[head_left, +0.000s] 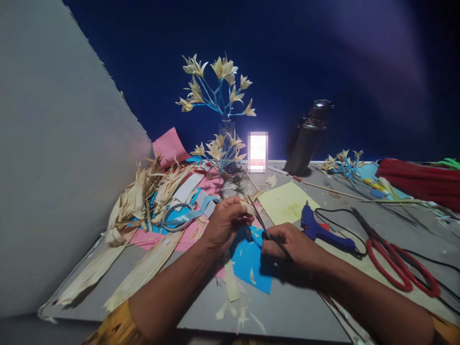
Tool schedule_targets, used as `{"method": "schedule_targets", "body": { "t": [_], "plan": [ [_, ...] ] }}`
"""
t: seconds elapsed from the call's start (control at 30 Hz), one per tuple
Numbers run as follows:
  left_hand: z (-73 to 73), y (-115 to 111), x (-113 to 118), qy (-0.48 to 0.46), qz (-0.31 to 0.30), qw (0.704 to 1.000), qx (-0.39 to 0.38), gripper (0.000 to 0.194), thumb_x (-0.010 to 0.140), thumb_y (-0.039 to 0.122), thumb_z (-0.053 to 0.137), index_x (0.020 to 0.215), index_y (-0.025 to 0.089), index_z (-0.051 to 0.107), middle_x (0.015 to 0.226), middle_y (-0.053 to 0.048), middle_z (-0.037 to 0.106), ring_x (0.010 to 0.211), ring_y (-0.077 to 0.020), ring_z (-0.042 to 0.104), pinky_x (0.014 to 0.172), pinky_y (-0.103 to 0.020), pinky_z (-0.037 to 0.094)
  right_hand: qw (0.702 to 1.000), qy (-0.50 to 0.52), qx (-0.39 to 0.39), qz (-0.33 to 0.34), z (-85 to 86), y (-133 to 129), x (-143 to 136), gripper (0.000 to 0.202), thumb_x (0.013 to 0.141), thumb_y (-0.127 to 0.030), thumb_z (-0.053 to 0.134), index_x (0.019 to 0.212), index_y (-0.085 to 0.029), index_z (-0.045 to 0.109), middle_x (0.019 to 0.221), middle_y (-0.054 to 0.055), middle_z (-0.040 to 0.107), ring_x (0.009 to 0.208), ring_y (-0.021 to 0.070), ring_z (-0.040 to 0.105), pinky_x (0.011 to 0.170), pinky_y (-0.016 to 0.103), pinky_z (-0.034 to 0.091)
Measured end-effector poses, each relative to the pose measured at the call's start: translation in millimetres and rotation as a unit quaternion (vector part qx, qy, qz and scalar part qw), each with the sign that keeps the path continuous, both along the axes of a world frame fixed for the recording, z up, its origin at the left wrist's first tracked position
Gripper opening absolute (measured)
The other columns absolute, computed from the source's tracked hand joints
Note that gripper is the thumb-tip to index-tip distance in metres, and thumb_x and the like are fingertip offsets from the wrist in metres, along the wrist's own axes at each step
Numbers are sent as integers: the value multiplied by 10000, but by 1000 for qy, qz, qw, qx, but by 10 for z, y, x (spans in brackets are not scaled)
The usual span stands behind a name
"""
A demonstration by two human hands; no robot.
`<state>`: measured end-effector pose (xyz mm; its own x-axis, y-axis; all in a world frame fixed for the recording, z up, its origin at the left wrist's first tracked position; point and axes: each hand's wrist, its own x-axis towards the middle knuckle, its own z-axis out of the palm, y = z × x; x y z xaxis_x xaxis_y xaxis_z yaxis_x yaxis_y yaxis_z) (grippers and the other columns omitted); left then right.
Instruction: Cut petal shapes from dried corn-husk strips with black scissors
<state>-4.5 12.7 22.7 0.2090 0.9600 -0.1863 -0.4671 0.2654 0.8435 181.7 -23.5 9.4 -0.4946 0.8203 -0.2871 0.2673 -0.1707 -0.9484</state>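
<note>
My left hand (227, 220) is closed, its fingertips pinching a small pale piece of corn husk (248, 207), partly hidden by the fingers. My right hand (289, 247) grips small dark-handled scissors (259, 215), whose blades point up and left beside the husk piece. Below both hands lies a sheet of blue paper (247, 261) sprinkled with husk scraps. A narrow husk strip (231, 280) and several cut slivers (242, 314) lie in front of it, toward the table's near edge.
Dried husks (140, 196) pile up at left beside a ribbon roll (178, 218). Husk flowers (223, 69) stand in a glass bottle (227, 129) at the back. A dark flask (305, 143), blue glue gun (325, 232), yellow paper (283, 203) and large red-handled scissors (395, 261) are at right.
</note>
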Motion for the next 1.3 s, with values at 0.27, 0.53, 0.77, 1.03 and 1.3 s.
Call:
{"method": "schedule_targets", "body": {
  "t": [0.27, 0.53, 0.77, 1.03, 1.3],
  "plan": [
    [-6, 19, -9, 8, -5, 1000, 5, 181, 610, 168, 708, 657, 170, 533, 582, 30, 562, 532, -130, 598, 581, -259, 457, 1000, 1, -14, -15, 4, 15, -25, 420, 732, -441, 710, 527, -183, 450, 478, -55, 389, 462, 79, 329, 442, 221, 225],
    [3, 10, -19, 4, -18, 1000, 12, 156, 633, 162, 699, 665, 164, 546, 575, 28, 570, 539, -128, 611, 564, -230, 445, 993, 36, -99, -47, 49, -28, -75, 320, 695, -316, 695, 461, -174, 530, 410, -17, 505, 403, 129, 520, 410, 219, 343],
    [16, -17, -4, 46, -17, 998, 29, 198, 625, 176, 753, 711, 157, 576, 590, 22, 600, 531, -103, 596, 487, -178, 364, 978, 138, -120, -98, 60, -41, -82, 434, 701, -457, 766, 582, -198, 438, 487, -83, 351, 418, 66, 340, 413, 208, 319],
    [23, -14, -14, 66, -30, 997, 33, 115, 672, 176, 676, 698, 159, 565, 510, 47, 547, 468, -69, 510, 502, -176, 360, 1000, 1, -24, 20, 27, 55, 43, 407, 748, -424, 706, 605, -193, 403, 527, -63, 341, 486, 73, 318, 424, 200, 227],
    [3, -21, -18, 57, -33, 997, 41, 98, 710, 174, 664, 728, 165, 567, 499, 53, 542, 458, -72, 503, 512, -179, 395, 998, 26, -53, -8, 37, 3, -11, 366, 753, -402, 684, 572, -185, 451, 487, -57, 405, 439, 72, 359, 414, 194, 267]
  ]
}}
